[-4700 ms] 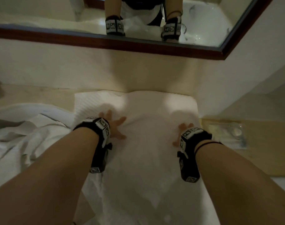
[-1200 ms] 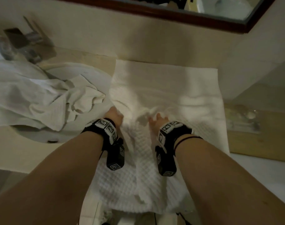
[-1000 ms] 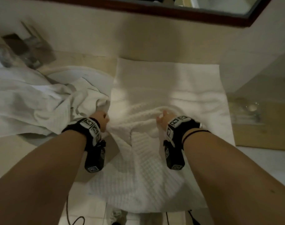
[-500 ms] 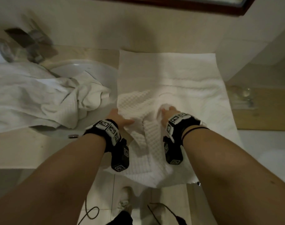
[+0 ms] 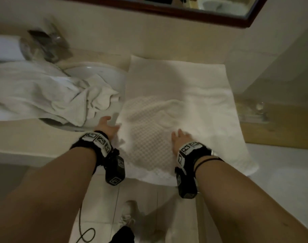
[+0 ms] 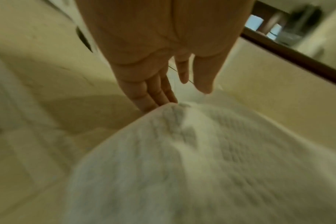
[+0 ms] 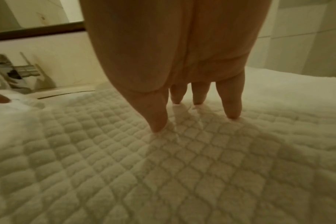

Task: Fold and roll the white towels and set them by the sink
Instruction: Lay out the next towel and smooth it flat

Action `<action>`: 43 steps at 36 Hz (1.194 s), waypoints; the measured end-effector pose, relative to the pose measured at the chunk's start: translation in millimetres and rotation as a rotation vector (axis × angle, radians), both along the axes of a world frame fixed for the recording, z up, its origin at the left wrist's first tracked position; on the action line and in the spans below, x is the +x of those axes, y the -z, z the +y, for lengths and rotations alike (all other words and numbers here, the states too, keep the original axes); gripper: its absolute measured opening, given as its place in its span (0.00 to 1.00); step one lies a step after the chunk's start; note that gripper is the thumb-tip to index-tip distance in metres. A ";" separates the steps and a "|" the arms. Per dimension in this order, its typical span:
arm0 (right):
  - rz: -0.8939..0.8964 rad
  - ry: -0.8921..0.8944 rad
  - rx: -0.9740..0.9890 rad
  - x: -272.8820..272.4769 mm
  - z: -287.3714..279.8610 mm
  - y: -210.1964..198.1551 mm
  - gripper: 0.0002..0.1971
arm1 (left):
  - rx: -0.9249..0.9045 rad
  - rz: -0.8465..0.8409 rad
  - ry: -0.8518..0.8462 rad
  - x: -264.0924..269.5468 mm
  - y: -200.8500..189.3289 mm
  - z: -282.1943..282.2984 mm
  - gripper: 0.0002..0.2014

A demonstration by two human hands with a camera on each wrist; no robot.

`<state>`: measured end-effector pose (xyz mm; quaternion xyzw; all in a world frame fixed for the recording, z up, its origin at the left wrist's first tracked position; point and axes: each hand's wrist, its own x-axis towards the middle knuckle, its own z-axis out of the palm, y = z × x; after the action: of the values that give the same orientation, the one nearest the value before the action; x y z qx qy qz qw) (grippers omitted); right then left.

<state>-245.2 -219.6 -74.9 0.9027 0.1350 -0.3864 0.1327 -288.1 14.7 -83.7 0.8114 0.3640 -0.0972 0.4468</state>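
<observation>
I press both flat, ungripping hands, left hand [image 5: 109,127] and right hand [image 5: 180,140], on the white waffle-textured towel [image 5: 149,137]; its overhanging near edge may drag it off the counter.

No legible text, brand name, numeral or sign appears in any of the three views. The only printed marks are black-and-white square fiducial patterns on the left wrist band [image 5: 98,141], the right wrist band [image 5: 191,147] and the camera housings beneath them, and these carry no readable characters. The waffle-weave white towel [image 5: 149,137] bears only its woven grid and shows no label or tag.
</observation>
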 end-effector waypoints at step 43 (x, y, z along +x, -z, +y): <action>-0.192 1.001 0.869 -91.1 -250.7 51.4 0.15 | 0.583 0.425 1.128 30.2 18.4 -288.7 0.32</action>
<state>-336.3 -470.2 -126.3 0.8582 -0.1691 -0.2300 -0.4267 -257.9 -274.0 -102.1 0.9281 -0.0245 -0.3714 0.0086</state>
